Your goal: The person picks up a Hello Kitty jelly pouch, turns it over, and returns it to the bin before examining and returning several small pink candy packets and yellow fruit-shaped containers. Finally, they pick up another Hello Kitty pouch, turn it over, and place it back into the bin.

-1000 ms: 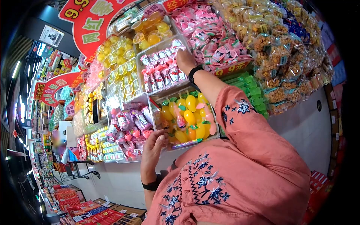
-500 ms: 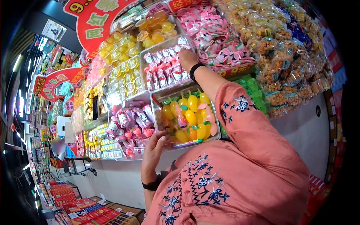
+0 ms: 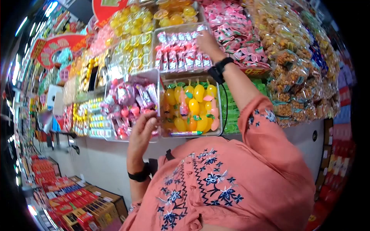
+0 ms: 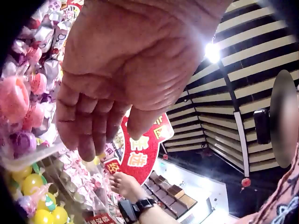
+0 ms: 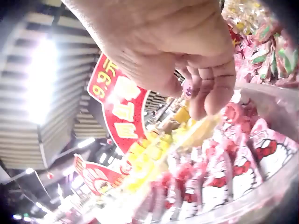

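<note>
In the head view my right hand (image 3: 209, 43) is at the upper right corner of a clear tray (image 3: 184, 71) with rows of pink-and-white cartoon packets (image 3: 180, 60). The right wrist view shows its fingers bent, with a small pink patterned packet (image 5: 188, 88) pinched between thumb and fingers; most of that packet is hidden. My left hand (image 3: 141, 134), fingers loosely bent and holding nothing, hovers at the front of a tray of purple-and-pink packets (image 3: 144, 97). The left wrist view shows the left hand (image 4: 124, 70) palm on, with the right hand (image 4: 125, 185) farther off.
Yellow mango-shaped sweets (image 3: 194, 105) fill the front tray, beside green packs (image 3: 241, 101). Pink bags (image 3: 235, 32) and brown snack bags (image 3: 287, 79) are heaped rightward. Yellow cups (image 3: 135, 50) and red signs (image 3: 58, 48) stand at left; boxes (image 3: 83, 200) lie lower left.
The head view has shifted, so the trays sit higher in it and the signs are partly cut off. My right hand stays at the tray's corner; my left stays near the front trays.
</note>
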`<state>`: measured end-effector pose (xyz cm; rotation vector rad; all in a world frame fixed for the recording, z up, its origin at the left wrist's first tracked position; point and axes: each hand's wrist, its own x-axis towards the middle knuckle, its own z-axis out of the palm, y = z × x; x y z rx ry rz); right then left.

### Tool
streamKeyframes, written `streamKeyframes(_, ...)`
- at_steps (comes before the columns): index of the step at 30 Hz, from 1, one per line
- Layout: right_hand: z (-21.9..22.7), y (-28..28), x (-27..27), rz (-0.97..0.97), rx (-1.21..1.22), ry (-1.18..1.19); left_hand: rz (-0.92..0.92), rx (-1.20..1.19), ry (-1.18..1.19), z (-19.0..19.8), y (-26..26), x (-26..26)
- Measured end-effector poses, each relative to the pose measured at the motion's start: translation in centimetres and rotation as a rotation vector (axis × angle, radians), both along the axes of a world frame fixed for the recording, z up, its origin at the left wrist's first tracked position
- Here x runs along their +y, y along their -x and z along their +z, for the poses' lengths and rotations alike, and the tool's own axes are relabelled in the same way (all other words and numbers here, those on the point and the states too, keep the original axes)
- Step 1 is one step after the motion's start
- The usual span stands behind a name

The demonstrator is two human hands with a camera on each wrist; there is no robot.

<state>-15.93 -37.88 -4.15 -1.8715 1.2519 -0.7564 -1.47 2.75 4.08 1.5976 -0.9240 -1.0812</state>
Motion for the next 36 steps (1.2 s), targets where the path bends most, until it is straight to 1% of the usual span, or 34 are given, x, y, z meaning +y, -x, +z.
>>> streamKeyframes(1, 2.7, 0.7, 1.6, 0.013, -0.189, -0.129, 0.025, -0.004, 0.048, 0.1, -0.6, 0.1)
streamKeyframes(2, 3.7, 1.1, 2.6, -0.003, -0.36, -0.102, 0.062, -0.012, 0.071, 0.4, -1.2, 0.1)
streamKeyframes(3, 4.6, 1.7, 3.5, -0.022, -0.531, -0.077, 0.114, -0.096, 0.116, 0.7, -1.5, 0.1)
streamKeyframes(5, 7.6, 3.3, 5.9, -0.016, -0.662, -0.122, 0.215, -0.093, 0.172, 0.5, -2.6, 0.3)
streamKeyframes(6, 8.8, 3.9, 7.3, -0.034, -0.719, -0.104, 0.249, -0.112, 0.18, 0.7, -2.8, 0.5)
streamKeyframes(9, 8.5, 5.6, 8.1, -0.059, -0.688, -0.017, 0.268, -0.077, 0.203, 0.2, -3.7, 0.9)
streamKeyframes(10, 7.7, 5.9, 7.9, -0.081, -0.63, -0.015, 0.272, -0.064, 0.195, -0.2, -3.7, 1.0)
streamKeyframes(13, 2.7, 5.6, 4.7, -0.087, -0.471, 0.049, 0.27, -0.016, 0.175, -1.0, -3.5, 1.3)
streamKeyframes(14, 1.9, 5.4, 4.2, -0.096, -0.31, 0.066, 0.265, 0.008, 0.173, -1.0, -3.2, 1.3)
streamKeyframes(17, -4.2, 4.3, -0.5, 0.059, 0.084, 0.399, 0.225, 0.019, 0.16, -1.8, -3.1, 1.4)
streamKeyframes(18, -4.0, 3.5, -0.2, 0.103, 0.196, 0.469, 0.218, 0.035, 0.157, -1.9, -3.0, 1.3)
streamKeyframes(21, -3.3, 2.6, 1.4, 0.066, 0.46, 0.363, 0.207, 0.044, 0.146, -1.9, -2.6, 1.5)
streamKeyframes(22, -3.3, 2.2, 1.3, 0.101, 0.534, 0.305, 0.205, 0.039, 0.142, -1.9, -2.5, 1.5)
streamKeyframes(25, -2.0, 1.3, 2.8, 0.118, 0.618, 0.351, 0.207, 0.061, 0.117, -2.2, -2.3, 2.0)
streamKeyframes(26, -1.9, 1.0, 2.8, 0.113, 0.687, 0.396, 0.191, 0.062, 0.113, -2.6, -2.6, 2.3)
streamKeyframes(29, -2.2, 0.5, 2.1, 0.123, 0.718, 0.34, 0.198, 0.069, 0.103, -2.5, -2.5, 2.4)
streamKeyframes(32, -2.2, 0.4, 2.2, 0.095, 0.689, 0.341, 0.214, 0.061, 0.108, -2.1, -2.4, 2.4)
streamKeyframes(35, -2.0, 0.4, 2.0, 0.068, 0.716, 0.324, 0.221, 0.081, 0.112, -2.0, -2.3, 2.2)
streamKeyframes(36, -2.0, 0.5, 2.2, 0.065, 0.699, 0.367, 0.22, 0.08, 0.11, -2.0, -2.3, 2.2)
